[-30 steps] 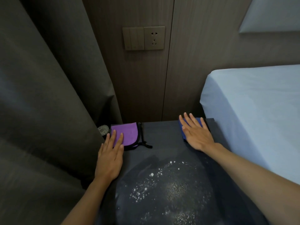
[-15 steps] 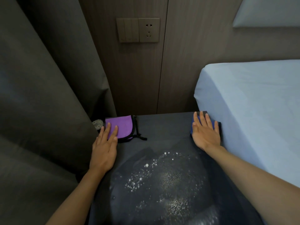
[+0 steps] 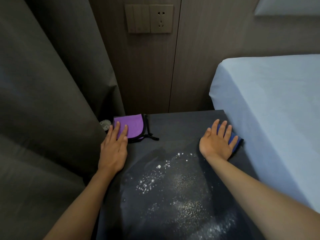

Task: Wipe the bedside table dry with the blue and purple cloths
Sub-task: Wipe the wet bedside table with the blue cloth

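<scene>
The dark bedside table (image 3: 174,125) fills the lower middle, with a wet patch of shining droplets (image 3: 174,186) across its centre. A folded purple cloth (image 3: 134,126) with black edging lies at the table's back left corner. My left hand (image 3: 113,148) lies flat with its straight fingertips on the cloth's near left part. A blue cloth (image 3: 234,142) sits at the right edge, mostly hidden under my right hand (image 3: 217,142), which presses on it with spread, straight fingers.
A grey curtain (image 3: 52,101) hangs close along the table's left side. A bed with a light blue sheet (image 3: 270,110) abuts the right edge. A wood-panelled wall with a socket plate (image 3: 149,19) stands behind. A small round object (image 3: 105,125) peeks out beside the purple cloth.
My right hand has slid the blue cloth from the back middle to the table's right edge and a little nearer. My left hand stays on the purple cloth.
</scene>
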